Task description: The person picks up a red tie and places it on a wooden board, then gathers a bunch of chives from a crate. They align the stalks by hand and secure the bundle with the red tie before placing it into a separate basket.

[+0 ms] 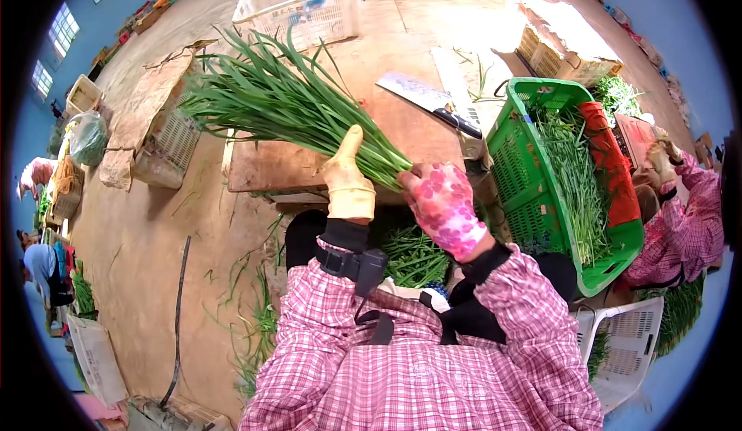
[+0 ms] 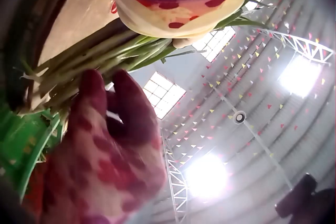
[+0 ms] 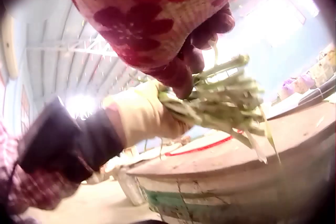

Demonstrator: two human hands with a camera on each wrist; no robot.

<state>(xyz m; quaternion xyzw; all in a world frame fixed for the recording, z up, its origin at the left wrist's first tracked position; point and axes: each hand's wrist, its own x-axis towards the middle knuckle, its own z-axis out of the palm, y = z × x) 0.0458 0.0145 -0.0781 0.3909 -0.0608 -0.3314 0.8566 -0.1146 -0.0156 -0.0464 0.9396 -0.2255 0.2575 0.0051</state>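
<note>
A long bunch of green garlic chives [image 1: 282, 102] lies aslant over the wooden board [image 1: 267, 170], leaves to the far left and pale stalk ends towards me. My left hand [image 1: 348, 182], in a cream glove, grips the bunch around its lower part, thumb pointing up along it. At the stalk ends, my right hand [image 1: 444, 205] in a pink flower-patterned glove pinches at the stalks. The right wrist view shows its curled fingertips right against the pale stalks [image 3: 231, 100], with a thin strand dangling. A cleaver [image 1: 425, 102] with a black handle rests on the board's right side.
To the right stands a green crate [image 1: 516, 172] full of chives with a red cloth strip [image 1: 607, 164]. A white crate [image 1: 301, 13] sits beyond the board. More chives [image 1: 413, 257] lie below my hands. Another person's sleeve [image 1: 680, 230] shows at far right.
</note>
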